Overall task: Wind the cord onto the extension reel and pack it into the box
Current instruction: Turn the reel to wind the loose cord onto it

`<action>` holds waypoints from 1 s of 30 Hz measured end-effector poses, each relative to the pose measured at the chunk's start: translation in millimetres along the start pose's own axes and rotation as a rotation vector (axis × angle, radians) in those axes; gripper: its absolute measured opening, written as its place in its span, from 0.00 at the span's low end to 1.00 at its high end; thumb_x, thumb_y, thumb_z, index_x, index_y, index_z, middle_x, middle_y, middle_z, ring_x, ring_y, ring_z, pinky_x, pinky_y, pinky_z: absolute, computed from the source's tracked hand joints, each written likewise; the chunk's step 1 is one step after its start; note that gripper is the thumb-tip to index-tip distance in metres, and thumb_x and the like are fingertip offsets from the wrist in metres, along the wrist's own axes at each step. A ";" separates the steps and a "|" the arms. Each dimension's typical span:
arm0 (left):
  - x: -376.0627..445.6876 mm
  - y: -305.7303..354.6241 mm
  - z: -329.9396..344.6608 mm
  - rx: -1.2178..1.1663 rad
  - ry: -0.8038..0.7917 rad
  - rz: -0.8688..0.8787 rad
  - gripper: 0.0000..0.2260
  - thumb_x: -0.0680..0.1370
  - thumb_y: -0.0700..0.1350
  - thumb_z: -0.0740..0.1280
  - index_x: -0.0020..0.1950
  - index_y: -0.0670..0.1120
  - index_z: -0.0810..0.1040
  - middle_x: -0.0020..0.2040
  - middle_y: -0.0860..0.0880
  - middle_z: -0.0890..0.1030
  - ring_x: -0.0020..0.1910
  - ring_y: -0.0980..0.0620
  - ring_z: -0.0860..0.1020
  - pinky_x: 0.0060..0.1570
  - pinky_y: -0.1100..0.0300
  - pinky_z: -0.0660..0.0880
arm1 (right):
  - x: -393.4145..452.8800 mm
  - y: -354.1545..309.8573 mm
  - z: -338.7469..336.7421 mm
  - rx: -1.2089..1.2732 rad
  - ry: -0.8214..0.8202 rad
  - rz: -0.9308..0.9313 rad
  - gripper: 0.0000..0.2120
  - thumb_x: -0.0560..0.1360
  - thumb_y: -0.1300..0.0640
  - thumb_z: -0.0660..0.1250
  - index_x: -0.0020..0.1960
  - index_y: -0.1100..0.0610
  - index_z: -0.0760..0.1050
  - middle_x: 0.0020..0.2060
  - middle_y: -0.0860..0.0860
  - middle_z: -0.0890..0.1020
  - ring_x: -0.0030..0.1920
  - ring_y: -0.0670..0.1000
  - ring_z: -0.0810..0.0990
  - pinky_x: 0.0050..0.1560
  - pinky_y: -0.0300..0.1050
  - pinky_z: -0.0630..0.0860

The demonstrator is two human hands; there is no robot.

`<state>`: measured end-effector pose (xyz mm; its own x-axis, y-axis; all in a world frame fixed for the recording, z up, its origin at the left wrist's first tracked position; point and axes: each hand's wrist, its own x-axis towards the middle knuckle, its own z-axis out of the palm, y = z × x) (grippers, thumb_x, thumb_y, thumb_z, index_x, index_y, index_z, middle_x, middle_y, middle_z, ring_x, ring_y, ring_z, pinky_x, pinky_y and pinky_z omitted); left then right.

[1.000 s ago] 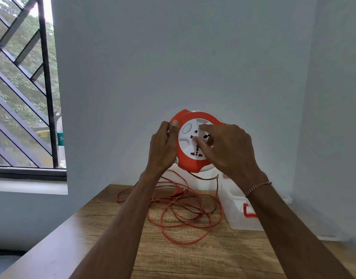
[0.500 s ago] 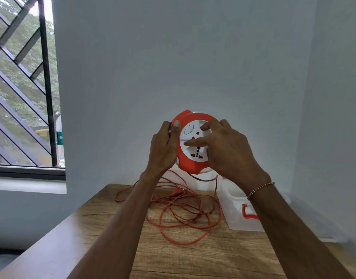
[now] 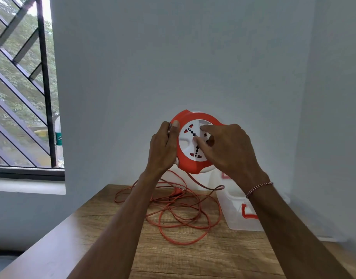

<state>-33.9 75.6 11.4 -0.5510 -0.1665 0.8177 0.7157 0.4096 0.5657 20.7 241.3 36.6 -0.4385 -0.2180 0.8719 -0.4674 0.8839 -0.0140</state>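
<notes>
**Reel held up, cord loose on the table**

Below your fingers lies the wooden table (image 3: 193,256), and to the right of your right wrist stands the clear box (image 3: 236,216) with a red latch, open at the top. The orange cord (image 3: 185,216) sprawls in loose loops on the table under your hands, just beside the box, its plug among the loops; one strand rises from the pile to the bottom of the reel.

You hold the reel (image 3: 188,164) up in the air in front of the wall, face toward you: an orange rim around a white disc with socket holes in red and dark rows that cross in an X.

Behind the window bars to the left, a bottle (image 3: 59,137) carries a green label; only an "S" can be read.

Your left hand (image 3: 163,148) grips the reel's left edge, thumb on the orange rim, fingers wrapped behind. Your right hand (image 3: 227,150) rests on the white disc, forefinger and thumb pressed onto it, the other fingers curled over the right edge. A thread band circles your right wrist.
</notes>
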 end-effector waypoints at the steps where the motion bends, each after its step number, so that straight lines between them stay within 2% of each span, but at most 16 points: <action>1: 0.2 -0.4 0.0 0.000 0.002 0.001 0.18 0.82 0.57 0.55 0.54 0.44 0.73 0.42 0.51 0.83 0.37 0.52 0.83 0.37 0.50 0.83 | 1.2 1.1 -2.9 0.002 -0.005 -0.024 0.17 0.75 0.48 0.68 0.59 0.55 0.79 0.52 0.56 0.84 0.48 0.56 0.83 0.51 0.49 0.79; 3: 0.3 -0.4 0.1 0.000 0.009 -0.001 0.18 0.82 0.57 0.55 0.54 0.44 0.73 0.42 0.50 0.83 0.37 0.51 0.83 0.38 0.49 0.83 | 4.0 4.2 -6.8 0.001 -0.031 -0.069 0.13 0.73 0.56 0.70 0.57 0.52 0.80 0.57 0.56 0.81 0.55 0.56 0.78 0.52 0.50 0.77; 5: -0.1 1.0 0.4 0.004 0.012 0.002 0.19 0.81 0.58 0.54 0.54 0.44 0.74 0.42 0.50 0.83 0.37 0.51 0.83 0.38 0.50 0.83 | 5.7 5.6 -8.2 -0.006 -0.116 -0.094 0.17 0.71 0.61 0.72 0.58 0.47 0.80 0.62 0.54 0.77 0.61 0.56 0.73 0.54 0.51 0.76; 7: -0.7 2.4 0.3 0.012 0.015 0.009 0.19 0.81 0.59 0.54 0.54 0.44 0.74 0.42 0.51 0.83 0.37 0.51 0.83 0.38 0.52 0.83 | 5.2 3.4 -8.0 -0.020 -0.232 -0.099 0.23 0.69 0.61 0.74 0.60 0.43 0.78 0.67 0.54 0.72 0.65 0.56 0.68 0.57 0.54 0.75; 9: -0.7 2.2 -0.2 0.004 0.015 0.004 0.19 0.81 0.58 0.54 0.54 0.44 0.74 0.43 0.51 0.83 0.38 0.50 0.83 0.38 0.53 0.83 | 3.2 -0.5 -6.0 -0.074 -0.283 -0.112 0.27 0.68 0.60 0.75 0.63 0.41 0.75 0.69 0.54 0.70 0.66 0.57 0.66 0.58 0.56 0.74; 16: -0.6 0.9 0.8 0.004 0.005 0.015 0.17 0.82 0.56 0.55 0.53 0.44 0.74 0.42 0.51 0.82 0.37 0.51 0.83 0.37 0.56 0.83 | -2.5 1.6 2.8 -0.190 -0.119 -0.143 0.26 0.65 0.52 0.77 0.61 0.39 0.76 0.59 0.55 0.78 0.57 0.56 0.75 0.46 0.52 0.78; 18: 0.0 -0.5 1.2 -0.003 0.007 0.021 0.17 0.82 0.56 0.55 0.53 0.43 0.74 0.40 0.52 0.82 0.36 0.53 0.83 0.35 0.61 0.81 | -4.0 4.1 5.2 -0.193 -0.070 -0.119 0.26 0.67 0.48 0.74 0.63 0.38 0.74 0.58 0.54 0.79 0.56 0.55 0.76 0.45 0.50 0.78; 20: 0.3 -1.4 1.0 -0.011 0.015 0.027 0.17 0.82 0.56 0.55 0.51 0.43 0.74 0.38 0.53 0.81 0.34 0.55 0.82 0.33 0.65 0.79 | -3.8 3.7 5.2 -0.157 -0.023 -0.057 0.26 0.68 0.40 0.70 0.66 0.40 0.72 0.57 0.53 0.81 0.54 0.55 0.79 0.46 0.50 0.78; 22: 1.1 -1.6 0.2 -0.016 0.015 0.023 0.18 0.82 0.57 0.55 0.51 0.43 0.74 0.38 0.53 0.81 0.34 0.55 0.82 0.32 0.64 0.80 | -2.8 0.7 4.7 -0.100 0.013 0.008 0.28 0.70 0.34 0.65 0.66 0.45 0.73 0.53 0.52 0.84 0.49 0.55 0.82 0.46 0.50 0.80; 26: 0.9 -2.2 -0.8 -0.004 0.014 0.012 0.18 0.81 0.57 0.55 0.53 0.44 0.74 0.41 0.52 0.82 0.36 0.52 0.83 0.35 0.57 0.82 | -2.5 -3.5 4.2 -0.105 0.019 -0.003 0.26 0.74 0.37 0.61 0.65 0.51 0.75 0.50 0.53 0.85 0.46 0.54 0.84 0.48 0.49 0.80; 30: 1.0 -1.3 -1.4 -0.006 0.024 0.003 0.19 0.81 0.57 0.55 0.53 0.43 0.74 0.41 0.51 0.82 0.37 0.52 0.83 0.36 0.55 0.83 | 0.3 -0.5 -0.7 -0.062 0.017 -0.100 0.14 0.73 0.51 0.70 0.58 0.52 0.80 0.53 0.53 0.83 0.52 0.54 0.79 0.48 0.49 0.78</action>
<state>-34.8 73.7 11.5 -0.5385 -0.1867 0.8217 0.7199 0.4048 0.5638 21.3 241.0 37.2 -0.3787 -0.2999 0.8756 -0.4599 0.8819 0.1031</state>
